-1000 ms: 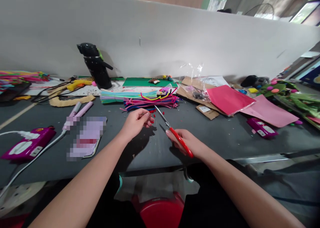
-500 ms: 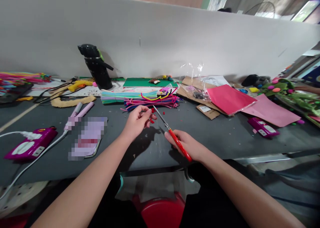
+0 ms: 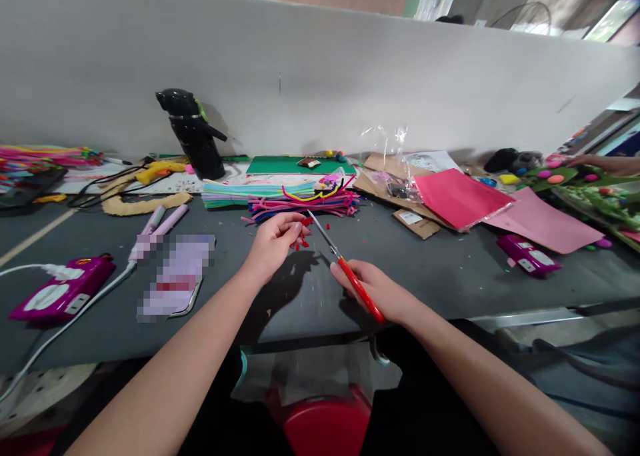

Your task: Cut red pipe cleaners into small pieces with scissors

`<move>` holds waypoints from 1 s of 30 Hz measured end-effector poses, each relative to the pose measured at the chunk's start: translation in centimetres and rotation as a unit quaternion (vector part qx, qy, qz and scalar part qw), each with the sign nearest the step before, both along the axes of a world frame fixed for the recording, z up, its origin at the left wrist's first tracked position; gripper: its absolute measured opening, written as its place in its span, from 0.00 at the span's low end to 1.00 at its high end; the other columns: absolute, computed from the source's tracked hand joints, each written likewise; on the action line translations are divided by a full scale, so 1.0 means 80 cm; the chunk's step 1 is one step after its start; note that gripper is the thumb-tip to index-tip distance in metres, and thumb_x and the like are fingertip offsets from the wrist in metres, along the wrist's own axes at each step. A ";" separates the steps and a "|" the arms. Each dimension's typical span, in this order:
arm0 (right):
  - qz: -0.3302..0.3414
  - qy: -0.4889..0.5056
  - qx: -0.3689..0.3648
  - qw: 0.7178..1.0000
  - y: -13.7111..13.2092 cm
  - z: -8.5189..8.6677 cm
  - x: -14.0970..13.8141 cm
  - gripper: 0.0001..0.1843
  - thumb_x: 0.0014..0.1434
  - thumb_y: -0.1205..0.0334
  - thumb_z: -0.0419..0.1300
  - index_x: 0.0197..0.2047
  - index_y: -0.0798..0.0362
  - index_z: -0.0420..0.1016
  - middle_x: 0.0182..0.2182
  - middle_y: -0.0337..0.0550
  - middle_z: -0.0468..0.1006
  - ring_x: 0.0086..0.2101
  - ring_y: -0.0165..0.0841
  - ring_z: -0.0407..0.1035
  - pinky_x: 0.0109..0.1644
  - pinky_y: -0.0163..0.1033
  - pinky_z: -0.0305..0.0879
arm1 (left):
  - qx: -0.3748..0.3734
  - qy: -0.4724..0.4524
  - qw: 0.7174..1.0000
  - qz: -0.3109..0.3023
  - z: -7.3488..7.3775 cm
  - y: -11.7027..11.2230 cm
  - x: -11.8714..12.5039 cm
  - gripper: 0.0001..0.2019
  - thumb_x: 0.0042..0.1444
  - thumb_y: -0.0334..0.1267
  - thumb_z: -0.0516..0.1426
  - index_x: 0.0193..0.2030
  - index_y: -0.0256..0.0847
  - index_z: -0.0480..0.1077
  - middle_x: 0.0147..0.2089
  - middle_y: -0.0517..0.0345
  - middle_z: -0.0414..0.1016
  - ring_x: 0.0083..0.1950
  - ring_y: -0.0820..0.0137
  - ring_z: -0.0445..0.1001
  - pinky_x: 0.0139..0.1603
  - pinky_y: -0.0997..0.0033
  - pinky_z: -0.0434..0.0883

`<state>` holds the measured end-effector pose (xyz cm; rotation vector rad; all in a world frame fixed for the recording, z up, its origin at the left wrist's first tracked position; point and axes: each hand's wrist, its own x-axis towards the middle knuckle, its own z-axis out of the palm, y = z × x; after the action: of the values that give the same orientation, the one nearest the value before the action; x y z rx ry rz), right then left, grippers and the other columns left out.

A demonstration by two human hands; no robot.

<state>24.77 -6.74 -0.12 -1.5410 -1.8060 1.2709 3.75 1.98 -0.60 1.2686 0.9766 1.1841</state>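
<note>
My right hand (image 3: 375,288) is closed around scissors (image 3: 356,280) with long red handles. Their silver blades look closed together and point up and left, the tips close to the fingers of my left hand (image 3: 273,246). The fingers of that hand are pinched on a small red piece (image 3: 307,222), probably pipe cleaner, partly hidden by the fingertips. Several tiny red bits (image 3: 304,241) show just below these fingers; whether they are held or loose I cannot tell. One more red bit (image 3: 328,227) lies to the right of the blades.
Bundled pipe cleaners (image 3: 305,204) lie behind my hands, in front of a black flask (image 3: 193,136). A phone (image 3: 177,273), pink hair iron (image 3: 157,229) and purple power strip (image 3: 65,288) are at left. Red sheets (image 3: 460,199) and another purple strip (image 3: 529,256) lie right. Another person's hand (image 3: 600,163) reaches in.
More red bits show beneath my left fingers than before. Both hands and the scissors have stayed almost in place. At far right, the other person's hand has moved in over the green stems.
</note>
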 end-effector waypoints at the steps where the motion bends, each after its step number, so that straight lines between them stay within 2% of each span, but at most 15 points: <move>1: 0.000 -0.001 0.001 1.000 0.000 0.000 0.000 0.27 0.61 0.34 0.51 0.31 0.52 0.62 0.24 0.36 0.66 0.24 0.27 0.58 0.27 0.32 0.54 | 0.004 -0.004 1.000 -0.002 0.000 0.000 0.000 0.16 0.54 0.42 0.62 0.47 0.36 0.72 0.37 0.52 0.78 0.34 0.73 0.73 0.36 0.72 0.70; 6: 0.000 -0.005 0.004 1.000 -0.001 0.004 0.000 0.26 0.60 0.35 0.53 0.31 0.52 0.64 0.25 0.36 0.67 0.25 0.28 0.58 0.28 0.32 0.55 | -0.001 -0.028 1.000 -0.008 0.000 -0.003 0.000 0.16 0.53 0.45 0.63 0.43 0.35 0.74 0.37 0.50 0.78 0.32 0.71 0.74 0.36 0.69 0.72; 12: 0.010 -0.014 0.024 1.000 -0.003 0.010 -0.001 0.25 0.60 0.37 0.54 0.31 0.53 0.65 0.27 0.38 0.69 0.28 0.30 0.61 0.30 0.33 0.56 | -0.026 0.012 0.999 -0.035 0.002 -0.009 0.004 0.15 0.54 0.46 0.62 0.40 0.35 0.73 0.35 0.51 0.78 0.29 0.74 0.72 0.30 0.73 0.69; 20: 0.009 -0.053 0.021 0.998 -0.002 0.010 -0.002 0.25 0.60 0.36 0.54 0.32 0.52 0.65 0.27 0.39 0.71 0.27 0.31 0.62 0.31 0.34 0.57 | -0.019 0.044 0.998 -0.035 0.011 -0.012 0.008 0.16 0.53 0.48 0.62 0.37 0.35 0.72 0.32 0.53 0.76 0.27 0.73 0.71 0.29 0.72 0.69; 30: 0.006 -0.072 0.037 0.997 -0.002 0.008 -0.004 0.24 0.61 0.37 0.52 0.31 0.52 0.65 0.27 0.39 0.70 0.27 0.31 0.61 0.30 0.34 0.55 | -0.011 0.054 0.998 -0.042 0.005 -0.011 0.010 0.15 0.55 0.48 0.61 0.37 0.35 0.71 0.31 0.53 0.76 0.27 0.73 0.71 0.28 0.72 0.69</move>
<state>24.46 -6.87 0.50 -1.6197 -1.9313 1.1102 4.54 1.09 -0.18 1.3546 1.0031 1.0452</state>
